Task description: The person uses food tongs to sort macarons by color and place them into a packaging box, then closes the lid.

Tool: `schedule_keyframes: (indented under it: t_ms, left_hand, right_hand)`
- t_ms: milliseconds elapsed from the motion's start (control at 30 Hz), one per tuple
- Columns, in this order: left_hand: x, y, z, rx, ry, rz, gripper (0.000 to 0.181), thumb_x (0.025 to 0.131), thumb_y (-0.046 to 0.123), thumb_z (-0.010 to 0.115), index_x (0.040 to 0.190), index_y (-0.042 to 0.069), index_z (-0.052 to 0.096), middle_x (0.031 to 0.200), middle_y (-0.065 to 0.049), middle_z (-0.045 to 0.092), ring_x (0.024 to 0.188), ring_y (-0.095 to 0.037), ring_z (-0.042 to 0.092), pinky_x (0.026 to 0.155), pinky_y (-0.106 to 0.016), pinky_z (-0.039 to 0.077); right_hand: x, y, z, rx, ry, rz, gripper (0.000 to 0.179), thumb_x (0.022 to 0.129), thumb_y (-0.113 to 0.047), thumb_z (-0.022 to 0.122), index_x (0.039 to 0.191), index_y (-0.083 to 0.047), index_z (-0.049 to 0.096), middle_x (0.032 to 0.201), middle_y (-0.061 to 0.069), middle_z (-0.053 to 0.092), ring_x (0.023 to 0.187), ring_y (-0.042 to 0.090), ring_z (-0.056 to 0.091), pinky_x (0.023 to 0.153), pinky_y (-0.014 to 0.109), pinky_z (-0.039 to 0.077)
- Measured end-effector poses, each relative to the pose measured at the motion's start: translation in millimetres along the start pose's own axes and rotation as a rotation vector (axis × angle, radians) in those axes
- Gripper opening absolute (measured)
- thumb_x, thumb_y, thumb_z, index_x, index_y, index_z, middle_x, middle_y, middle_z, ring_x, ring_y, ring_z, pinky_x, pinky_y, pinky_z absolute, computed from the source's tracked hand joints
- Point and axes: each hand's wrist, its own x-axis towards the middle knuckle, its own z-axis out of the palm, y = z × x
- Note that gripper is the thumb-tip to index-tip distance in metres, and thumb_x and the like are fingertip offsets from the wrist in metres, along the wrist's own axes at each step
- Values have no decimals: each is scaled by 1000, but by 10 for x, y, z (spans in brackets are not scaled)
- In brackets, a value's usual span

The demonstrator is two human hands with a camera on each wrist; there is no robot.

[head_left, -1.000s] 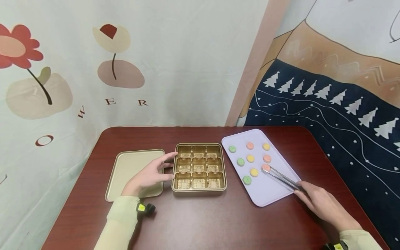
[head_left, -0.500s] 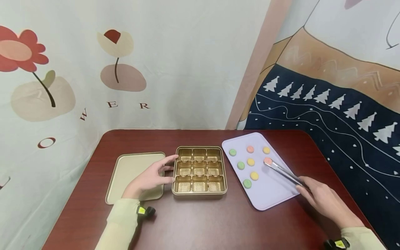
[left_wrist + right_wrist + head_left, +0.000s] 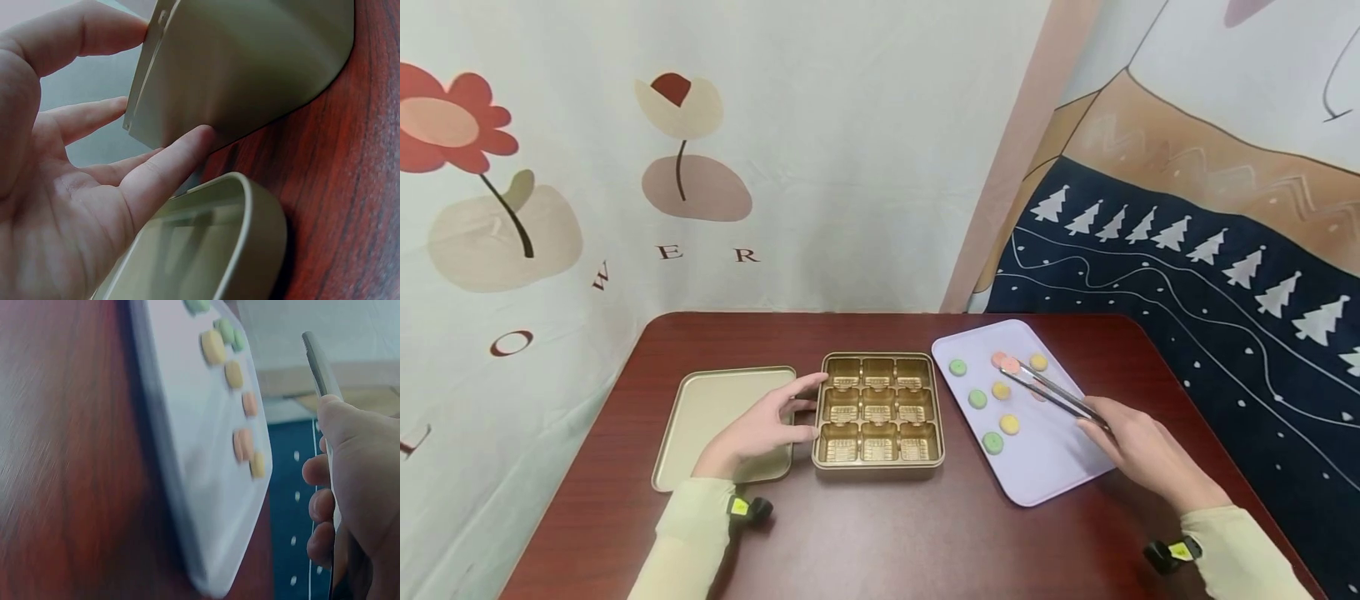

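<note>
Behind your table hangs a white cloth with printed flowers, and at the right there is a dark blue panel with a row of white trees. On the red-brown wood, about in the middle, stands a gold box with nine compartments, three rows of three. Your left hand is at its left side; the fingers are spread and rather straight, and they touch the box without clasping it. Beneath this hand lies a shallow gold lid, its rim turned upward.

Your right hand has its fingers bent around metal tongs. Between the tips of the tongs, a pink macaron is pinched, over the far part of a lavender tray. From the head view it overlaps another pink one; the right wrist view shows the tongs apart from the tray surface, but the held piece cannot be seen there.

This tray lies at an angle, just beside the box on its right. On it are three green macarons near the left edge, three yellow macarons, and two pink ones, one of these partly covered by the tongs.
</note>
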Motion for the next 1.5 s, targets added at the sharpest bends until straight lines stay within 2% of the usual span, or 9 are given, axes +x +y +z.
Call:
schedule_keyframes:
  t_ms: [167,333,400,533,633,800,967,1233,1500]
  left_hand:
    - [-6,-3,2,-1,-3,3,88,89,6,79,163,1,31,164,-23,37,137,-53,49,112,-62,46]
    - [2,-15,-1,-4,1,4,88,89,6,79,163,1,31,165,-23,37,137,-53,49,111,-63,45]
    - [5,-21,0,-7,4,0,89,88,5,79,163,2,32,165,-22,37,137,-53,49,111,-62,46]
    - [10,-22,4,-4,6,-2,89,88,4,79,163,3,32,165,-21,38,136,-52,50,111,-61,46]
    - [14,-13,4,-3,11,-3,89,88,3,79,163,4,32,164,-21,39,136,-51,51,111,-61,47]
    - [15,-17,-5,-1,15,5,88,88,5,79,163,3,32,163,-23,39,136,-53,51,111,-62,46]
    - [17,-36,-1,-5,7,7,88,89,6,79,163,2,31,164,-23,38,136,-53,50,111,-62,46]
    - [2,-1,-4,-3,8,-2,88,88,5,79,164,5,33,165,-20,38,137,-51,50,112,-62,45]
    - [8,3,-5,-1,5,11,87,89,4,78,163,2,32,165,-23,37,137,-53,50,113,-64,43]
  right_hand:
    - [173,-184,67,14,-16,-57,40,94,-22,80,129,-8,68,112,9,75,90,19,66,82,51,63]
    - [331,-423,126,40,-38,-124,46,93,-22,81,135,-8,67,120,10,75,97,21,69,88,50,63]
    - [404,-535,149,43,-42,-174,44,92,-23,82,131,-8,68,116,8,75,99,20,71,90,50,62]
    - [539,-765,198,38,-23,-309,39,90,-23,84,123,-10,67,101,-1,72,89,13,68,81,41,64]
    - [629,-939,241,41,-14,-395,35,92,-22,82,121,-9,67,98,-3,70,83,9,64,71,34,61]
    - [736,-1206,303,55,-42,-481,29,100,-28,73,122,-10,66,98,-4,69,80,8,64,69,31,59]
    - [780,-1366,377,48,-36,-574,31,101,-30,71,123,-8,66,98,-2,70,76,9,67,68,31,61]
    - [813,-1490,394,27,-78,-610,30,106,-34,64,123,-9,67,101,-3,69,78,9,66,69,29,60]
    - [822,-1519,417,-3,-96,-629,32,102,-33,69,121,-7,65,92,-5,62,68,7,60,61,26,56]
